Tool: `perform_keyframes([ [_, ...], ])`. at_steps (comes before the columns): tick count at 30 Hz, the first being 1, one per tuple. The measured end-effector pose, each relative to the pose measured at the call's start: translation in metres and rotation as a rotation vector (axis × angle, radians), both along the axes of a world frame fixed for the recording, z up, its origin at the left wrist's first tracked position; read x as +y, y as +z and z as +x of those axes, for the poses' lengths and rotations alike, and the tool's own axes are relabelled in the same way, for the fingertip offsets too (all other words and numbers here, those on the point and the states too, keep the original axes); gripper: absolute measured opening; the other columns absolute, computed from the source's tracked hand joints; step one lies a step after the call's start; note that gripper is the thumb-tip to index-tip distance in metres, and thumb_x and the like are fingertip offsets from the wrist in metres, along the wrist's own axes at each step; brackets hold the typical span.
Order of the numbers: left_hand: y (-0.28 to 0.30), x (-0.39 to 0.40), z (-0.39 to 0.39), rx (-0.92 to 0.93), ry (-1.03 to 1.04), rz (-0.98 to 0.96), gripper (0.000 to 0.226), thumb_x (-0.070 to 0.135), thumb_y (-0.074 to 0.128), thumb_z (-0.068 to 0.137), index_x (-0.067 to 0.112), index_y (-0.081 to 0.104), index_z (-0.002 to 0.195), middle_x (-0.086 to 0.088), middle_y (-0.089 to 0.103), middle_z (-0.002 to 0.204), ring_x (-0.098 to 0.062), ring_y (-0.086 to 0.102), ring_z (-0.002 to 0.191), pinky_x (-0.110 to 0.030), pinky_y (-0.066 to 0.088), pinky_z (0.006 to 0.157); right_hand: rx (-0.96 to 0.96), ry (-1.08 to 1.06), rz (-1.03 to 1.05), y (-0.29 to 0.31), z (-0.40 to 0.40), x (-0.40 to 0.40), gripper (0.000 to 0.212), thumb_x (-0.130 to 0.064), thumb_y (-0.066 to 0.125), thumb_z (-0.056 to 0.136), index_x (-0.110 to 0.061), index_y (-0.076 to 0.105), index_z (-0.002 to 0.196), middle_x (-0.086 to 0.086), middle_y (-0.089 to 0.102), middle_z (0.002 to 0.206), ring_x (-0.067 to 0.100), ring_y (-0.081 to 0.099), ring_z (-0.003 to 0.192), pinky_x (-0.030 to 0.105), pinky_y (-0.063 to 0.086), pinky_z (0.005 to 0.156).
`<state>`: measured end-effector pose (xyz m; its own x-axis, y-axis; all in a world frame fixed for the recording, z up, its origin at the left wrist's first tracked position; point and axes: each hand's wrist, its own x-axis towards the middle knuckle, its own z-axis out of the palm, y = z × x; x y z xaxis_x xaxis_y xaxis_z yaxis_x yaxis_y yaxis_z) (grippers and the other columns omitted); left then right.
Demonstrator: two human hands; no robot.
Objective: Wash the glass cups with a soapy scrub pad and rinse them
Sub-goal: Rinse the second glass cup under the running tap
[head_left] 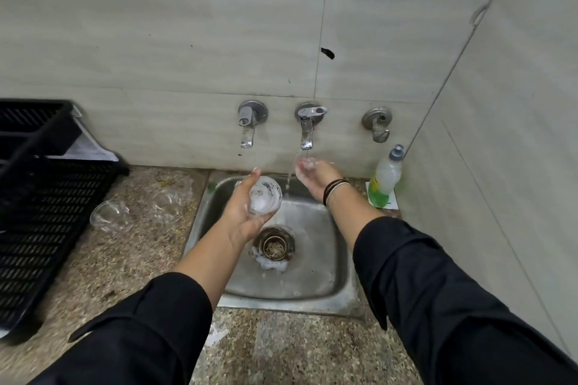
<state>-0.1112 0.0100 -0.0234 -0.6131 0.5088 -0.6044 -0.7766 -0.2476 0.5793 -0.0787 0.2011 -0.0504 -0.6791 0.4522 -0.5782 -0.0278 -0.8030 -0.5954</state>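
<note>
Rinse step: left hand gripping sudsy cup over sink center, right hand cupped loose under tap stream at 12; next, cup under stream.

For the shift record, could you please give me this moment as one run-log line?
left hand: holds soapy clear glass cup | right hand: open, under running middle chrome tap | steel sink: wet

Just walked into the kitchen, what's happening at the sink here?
A person is washing up. The left hand holds a sudsy clear glass cup over the steel sink, while the soapy right hand rinses under the running middle tap. Another clear glass cup lies on the speckled counter.
</note>
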Motion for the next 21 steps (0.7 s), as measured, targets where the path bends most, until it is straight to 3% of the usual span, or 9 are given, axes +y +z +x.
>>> perform_keyframes([
  [3,-0.001,-0.009,0.0,0.025,0.016,-0.033,0.04,0.032,0.081,0.086,0.019,0.062,0.118,-0.009,0.07,0.092,-0.024,0.072,0.077,-0.044,0.058,0.087,0.033,0.078,-0.053,-0.004,-0.013,-0.007,0.028,0.022,0.041,0.094,0.01,0.055,0.115,0.017,0.056,0.124,0.025,0.061,0.102,0.023,0.059,0.059],
  [6,-0.003,-0.018,0.0,0.027,0.028,-0.045,0.038,0.032,0.081,0.086,0.017,0.066,0.118,-0.01,0.071,0.095,-0.025,0.073,0.077,-0.044,0.062,0.079,-0.018,0.137,-0.021,-0.001,-0.024,-0.009,0.038,0.019,0.036,0.098,0.01,0.049,0.132,0.023,0.054,0.129,0.022,0.065,0.085,0.017,0.055,0.051],
  [8,-0.002,-0.023,0.001,0.016,0.031,-0.049,0.026,0.031,0.079,0.087,0.016,0.067,0.104,-0.01,0.072,0.09,-0.024,0.073,0.074,-0.043,0.062,0.078,-0.04,0.235,0.027,0.003,-0.027,-0.01,0.035,0.014,0.04,0.099,0.004,0.052,0.13,0.015,0.065,0.114,0.011,0.069,0.066,0.013,0.049,0.044],
  [10,-0.002,-0.026,0.002,0.004,0.03,-0.069,0.023,0.032,0.078,0.088,0.016,0.066,0.1,-0.01,0.072,0.086,-0.024,0.072,0.075,-0.045,0.059,0.088,-0.108,0.35,0.163,0.006,-0.029,-0.011,0.015,0.001,0.055,0.098,-0.004,0.062,0.111,0.002,0.065,0.074,0.001,0.053,0.041,0.012,0.031,0.032],
  [11,-0.001,-0.028,0.002,-0.002,0.034,-0.077,0.023,0.032,0.077,0.089,0.015,0.065,0.1,-0.01,0.072,0.084,-0.024,0.072,0.077,-0.046,0.056,0.094,-0.183,0.388,0.279,0.007,-0.03,-0.01,0.007,-0.006,0.061,0.095,-0.009,0.063,0.1,-0.001,0.057,0.061,0.002,0.043,0.035,0.015,0.025,0.033],
  [13,-0.002,-0.03,0.002,0.001,0.043,-0.083,0.022,0.031,0.077,0.089,0.016,0.066,0.099,-0.01,0.072,0.085,-0.025,0.07,0.081,-0.049,0.053,0.101,-0.314,0.439,0.547,0.005,-0.035,-0.007,0.005,-0.012,0.062,0.085,-0.013,0.057,0.085,0.002,0.045,0.059,0.011,0.033,0.036,0.02,0.026,0.046],
  [16,-0.002,-0.034,-0.001,-0.001,0.047,-0.09,0.02,0.03,0.079,0.088,0.018,0.068,0.1,-0.01,0.072,0.088,-0.025,0.071,0.08,-0.05,0.053,0.101,-0.436,0.626,1.008,0.007,-0.045,-0.004,0.007,-0.019,0.052,0.071,-0.016,0.057,0.076,0.004,0.051,0.058,0.024,0.052,0.057,0.035,0.036,0.069],
  [19,-0.003,-0.035,-0.004,-0.009,0.054,-0.088,0.019,0.029,0.078,0.089,0.017,0.068,0.1,-0.009,0.073,0.083,-0.025,0.07,0.083,-0.05,0.05,0.105,-0.609,0.868,1.536,-0.004,-0.056,0.001,0.032,-0.019,0.051,0.088,-0.004,0.064,0.114,0.021,0.061,0.11,0.037,0.061,0.101,0.036,0.048,0.086],
  [21,-0.004,-0.036,-0.006,-0.011,0.059,-0.091,0.02,0.028,0.078,0.088,0.017,0.068,0.101,-0.011,0.072,0.09,-0.026,0.069,0.086,-0.051,0.05,0.106,-0.631,0.951,1.822,-0.008,-0.058,-0.001,0.032,-0.014,0.051,0.092,-0.001,0.063,0.118,0.023,0.062,0.121,0.039,0.064,0.105,0.037,0.054,0.083],
])
